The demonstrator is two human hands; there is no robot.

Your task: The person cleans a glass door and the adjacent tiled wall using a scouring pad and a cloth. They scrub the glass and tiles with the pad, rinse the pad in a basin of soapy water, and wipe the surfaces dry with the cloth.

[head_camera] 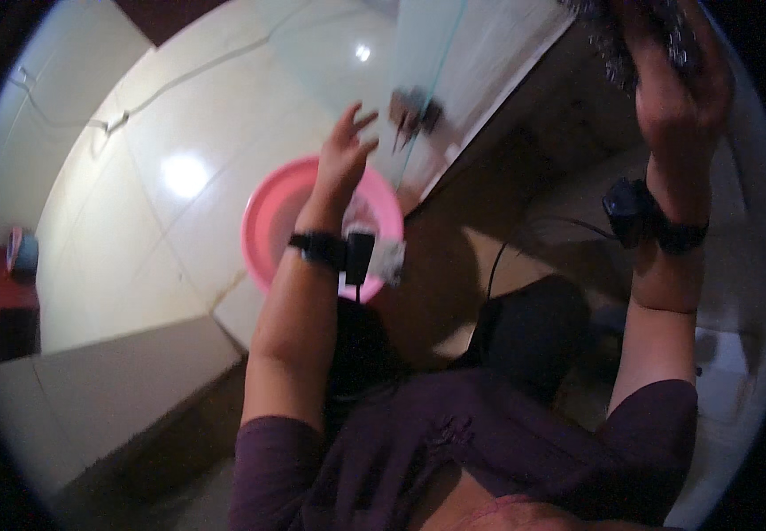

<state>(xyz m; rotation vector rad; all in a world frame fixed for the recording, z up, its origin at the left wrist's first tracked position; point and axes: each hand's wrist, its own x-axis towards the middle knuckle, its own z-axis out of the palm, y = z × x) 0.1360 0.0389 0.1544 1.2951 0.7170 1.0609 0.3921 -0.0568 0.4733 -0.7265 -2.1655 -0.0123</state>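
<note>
My left hand (346,149) is raised over the far rim of a round pink plastic basin (260,199), its fingers apart and holding nothing. Whitish contents, too blurred to name, show inside the basin beside my wrist. A glass panel (416,60) with a greenish edge stands just beyond, and a small brown, blurred thing (413,109) appears at it, near my fingertips. At the upper right, my right hand (675,99) has a shiny, silvery, tangled bundle (615,60) at its fingers, partly cut off by the picture's rim. Both wrists wear black straps with small devices.
A pale tiled surface with a cable (190,73) along it lies at the upper left. A grey ledge (137,378) runs across the lower left. At the far left, a blue roll-like thing (23,252) rests on a red stand (8,285). Dark cables hang near my wrists.
</note>
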